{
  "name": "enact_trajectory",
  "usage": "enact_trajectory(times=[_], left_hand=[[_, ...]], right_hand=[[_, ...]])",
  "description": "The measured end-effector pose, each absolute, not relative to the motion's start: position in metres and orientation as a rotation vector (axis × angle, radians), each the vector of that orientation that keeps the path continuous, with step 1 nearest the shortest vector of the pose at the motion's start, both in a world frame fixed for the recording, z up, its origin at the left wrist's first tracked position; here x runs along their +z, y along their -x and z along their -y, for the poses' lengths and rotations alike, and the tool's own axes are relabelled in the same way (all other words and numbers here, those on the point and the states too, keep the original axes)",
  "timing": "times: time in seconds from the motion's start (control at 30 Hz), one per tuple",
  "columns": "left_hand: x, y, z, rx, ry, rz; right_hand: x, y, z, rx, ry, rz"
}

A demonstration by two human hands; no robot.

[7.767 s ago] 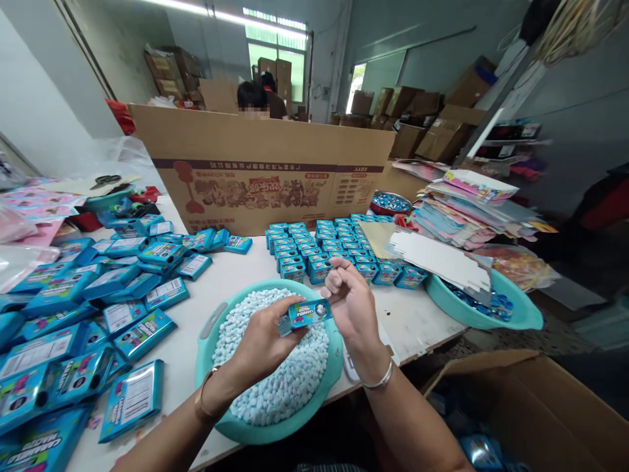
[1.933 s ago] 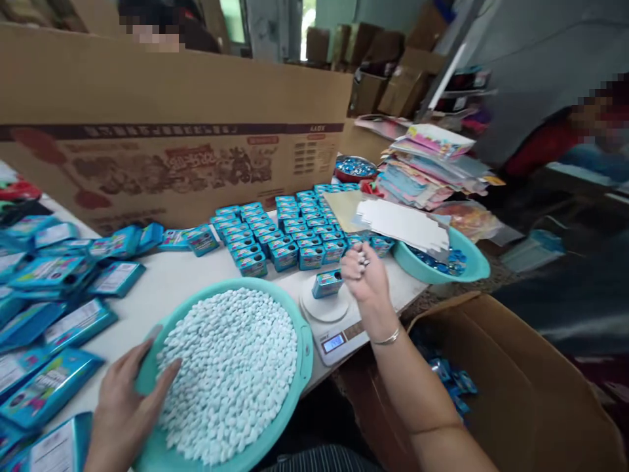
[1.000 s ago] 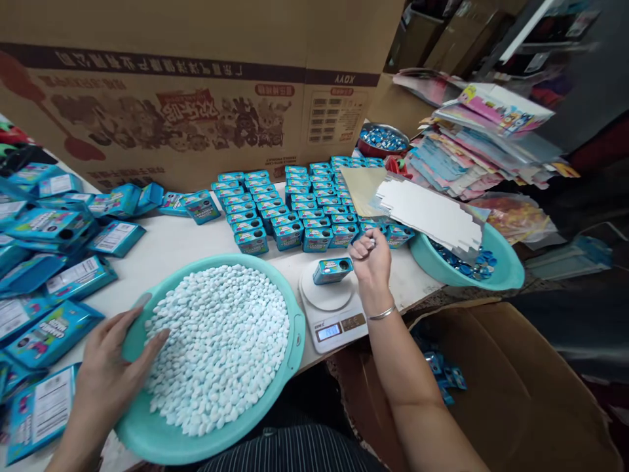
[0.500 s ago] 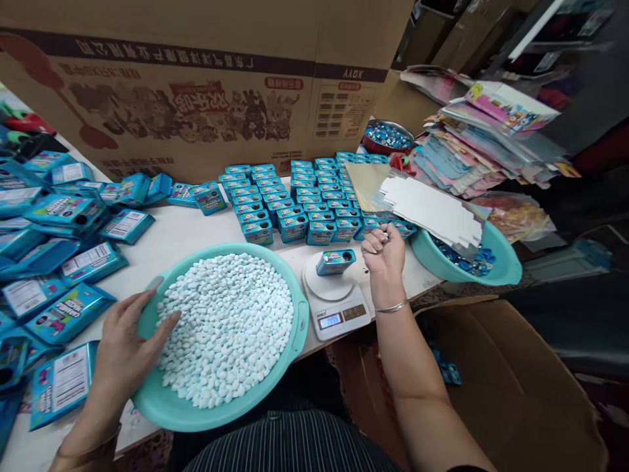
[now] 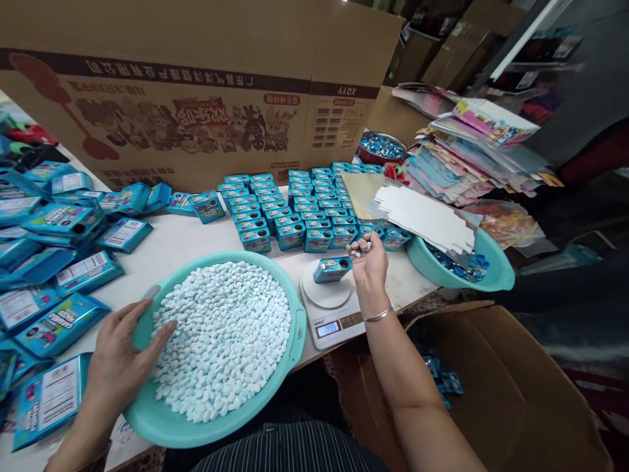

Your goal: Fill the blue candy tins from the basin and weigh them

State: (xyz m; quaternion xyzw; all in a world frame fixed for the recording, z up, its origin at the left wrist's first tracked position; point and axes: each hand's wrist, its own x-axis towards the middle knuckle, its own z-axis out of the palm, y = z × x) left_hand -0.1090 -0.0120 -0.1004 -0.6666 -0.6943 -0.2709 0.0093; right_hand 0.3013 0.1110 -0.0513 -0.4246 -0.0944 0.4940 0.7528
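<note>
My left hand [image 5: 120,357] lies over the left rim of a turquoise basin [image 5: 297,328], thumb and fingers spread. White pillow-shaped candies [image 5: 226,334] fill the basin. Several of them show in my right hand [image 5: 371,265], palm up with its fingers curled around them. That hand is just right of a small blue tin [image 5: 333,269], which stands on the round pan of a white kitchen scale [image 5: 339,331]. The tin has a dark round hole in its top. Lit digits show on the scale's display.
Rows of blue tins [image 5: 295,213] stand behind the scale. Blue packs [image 5: 73,262] are heaped at left. A large carton [image 5: 196,85] forms the back wall. At right are a second turquoise basin [image 5: 496,278], stacked printed sheets [image 5: 466,154] and an open carton [image 5: 506,387] below the table.
My right hand has moved left, close to the tin on the scale, and its palm has turned up to show the candies. My left hand stays at the basin rim.
</note>
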Motion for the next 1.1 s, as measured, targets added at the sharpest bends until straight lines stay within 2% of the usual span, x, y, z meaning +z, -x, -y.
enact_trajectory(times=[0.2,0.47,0.77,1.1], left_hand=[[-0.099,0.11,0.012,-0.803,2.083,2.188],[-0.099,0.108,0.012,-0.847,2.07,2.196],[-0.098,0.107,0.012,-0.873,2.066,2.221],[-0.093,0.103,0.014,-0.892,2.065,2.247]], right_hand=[[-0.052,-0.301,-0.11,1.059,0.911,0.271],[-0.041,-0.32,-0.112,1.232,0.809,0.089],[-0.03,-0.341,-0.104,1.22,0.756,0.086],[-0.041,-0.339,-0.101,1.187,0.798,0.175]])
